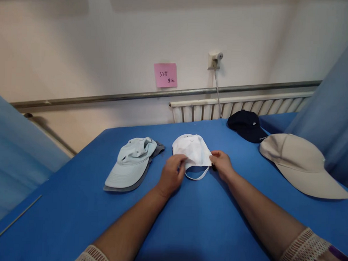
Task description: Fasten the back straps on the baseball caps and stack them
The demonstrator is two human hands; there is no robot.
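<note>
A white cap [192,148] lies on the blue table [193,222] in the middle, its back strap toward me. My left hand [171,173] pinches the cap's near left edge. At the near right edge my right hand [222,163] grips the same cap, fingers closed on the fabric. To the left lies a light blue cap [133,159] stacked on a grey cap [144,175].
A beige cap [298,162] lies at the right and a dark navy cap [247,125] behind it. Blue curtains hang at both sides. A radiator [237,107], a rail, a wall socket [215,59] with cable and a pink note [165,75] are behind the table.
</note>
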